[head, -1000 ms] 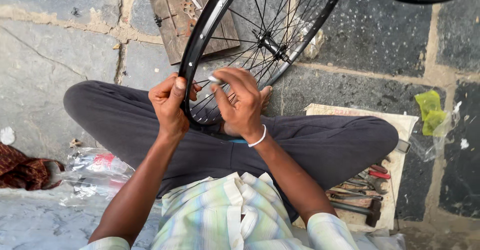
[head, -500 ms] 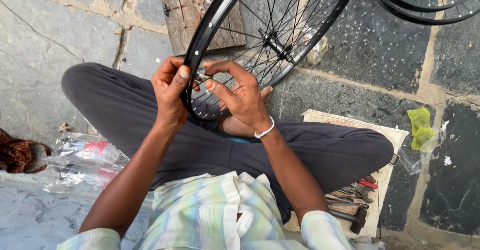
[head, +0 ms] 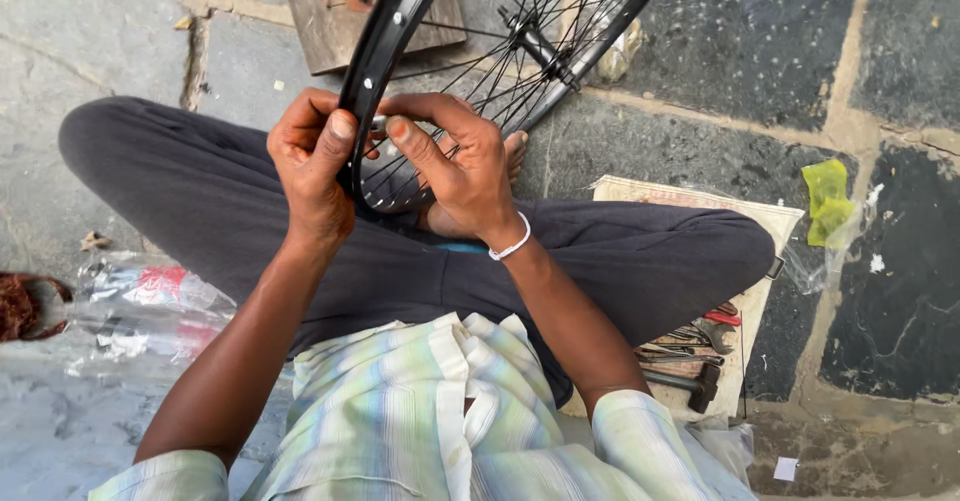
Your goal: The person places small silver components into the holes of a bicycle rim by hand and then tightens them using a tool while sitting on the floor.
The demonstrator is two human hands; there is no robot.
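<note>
The person sat cross-legged on the stone floor (head: 720, 61), and a black bicycle wheel (head: 395, 36) stood on its edge over the lap, its lowest part resting between the two hands and its upper part running out of the top of the view. The left hand (head: 312, 166) was wrapped around the rim from the left, thumb laid against the rim's outer face and fingers curled behind it, so it held the wheel fast. The right hand (head: 458, 166) reached in from the right among the spokes (head: 500, 71), its thumb and forefinger pinched close together just beside the inner side of the rim; whether they gripped a small part there could not be told. A white bangle (head: 512, 246) circled the right wrist. The hub (head: 530, 41) sat above and to the right of the hands. A wooden board (head: 330, 21) lay on the floor behind the wheel. By the right knee a hammer (head: 690, 381) and other tools lay on a sheet of cardboard (head: 690, 201), with a scrap of green plastic (head: 828, 196) farther right. Crumpled clear plastic (head: 140, 306) lay by the left knee
</note>
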